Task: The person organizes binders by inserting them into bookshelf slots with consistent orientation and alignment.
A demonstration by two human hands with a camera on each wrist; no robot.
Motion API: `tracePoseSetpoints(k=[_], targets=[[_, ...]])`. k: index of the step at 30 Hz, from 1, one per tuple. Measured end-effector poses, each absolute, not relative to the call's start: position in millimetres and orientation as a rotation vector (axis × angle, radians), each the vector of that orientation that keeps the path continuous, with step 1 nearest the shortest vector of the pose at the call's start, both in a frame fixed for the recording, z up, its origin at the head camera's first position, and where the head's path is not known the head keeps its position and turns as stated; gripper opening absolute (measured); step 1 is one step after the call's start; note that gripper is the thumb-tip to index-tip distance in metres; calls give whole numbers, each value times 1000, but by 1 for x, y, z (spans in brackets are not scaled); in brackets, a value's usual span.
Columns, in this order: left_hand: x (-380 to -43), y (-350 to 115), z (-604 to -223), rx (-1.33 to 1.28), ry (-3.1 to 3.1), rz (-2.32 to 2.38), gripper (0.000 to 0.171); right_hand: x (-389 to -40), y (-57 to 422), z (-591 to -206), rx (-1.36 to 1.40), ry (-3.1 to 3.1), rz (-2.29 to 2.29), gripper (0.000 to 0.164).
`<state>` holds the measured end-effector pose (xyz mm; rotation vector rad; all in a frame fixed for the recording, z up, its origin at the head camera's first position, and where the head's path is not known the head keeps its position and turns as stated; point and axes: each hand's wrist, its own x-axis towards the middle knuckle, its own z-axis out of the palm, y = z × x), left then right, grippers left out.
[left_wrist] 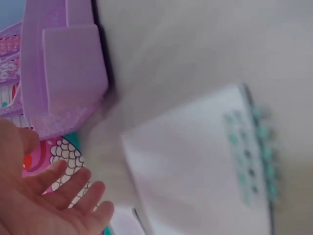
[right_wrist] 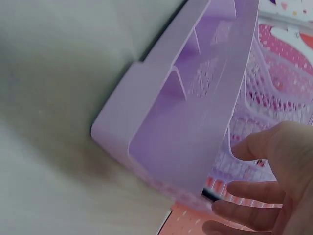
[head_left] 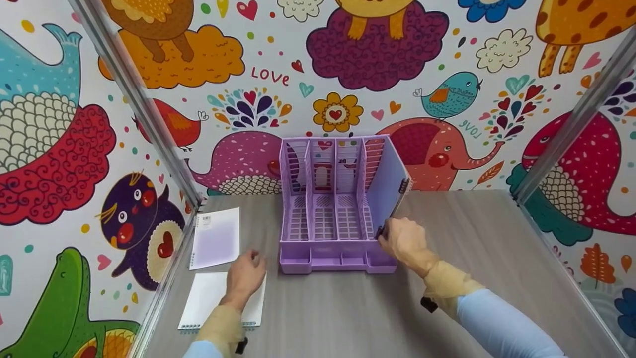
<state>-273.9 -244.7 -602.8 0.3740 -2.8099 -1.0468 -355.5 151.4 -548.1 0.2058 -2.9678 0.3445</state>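
Observation:
A purple desk file rack [head_left: 339, 247] with upright dividers and small front trays stands on the table. A pale blue spiral notebook [head_left: 387, 184] with black binding stands upright in its rightmost slot. My right hand [head_left: 405, 243] is at the rack's front right side, by the notebook's lower edge; in the right wrist view its fingers [right_wrist: 249, 191] are spread and loosely bent. Over a white notebook [head_left: 201, 298] with teal spiral binding hovers my left hand [head_left: 244, 276], its fingers [left_wrist: 73, 188] relaxed and holding nothing. Behind it lies a lilac-and-white spiral notebook [head_left: 216, 238].
Grey wood-grain table [head_left: 338, 318] runs beneath everything. A wall [head_left: 278, 44] printed with cartoon animals rises behind the rack and along both sides. Metal posts [head_left: 144, 114] stand at the corners.

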Motion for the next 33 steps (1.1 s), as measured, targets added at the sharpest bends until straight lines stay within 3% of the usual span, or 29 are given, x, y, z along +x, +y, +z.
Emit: tracePoseSetpoints(k=[3, 10, 19, 33], targets=[[-268, -255, -603, 383, -2847, -1001, 42, -348, 142, -549, 276, -2915, 322, 20], [-260, -272, -606, 418, -2844, -995, 43, -332, 115, -548, 397, -2839, 342, 36], [-238, -288, -604, 473, -2823, -979, 48, -308, 75, -557, 702, -2686, 456, 40], [-206, -341, -595, 754, -2651, -1125, 53, -285, 20, -567, 1020, -2579, 605, 47]])
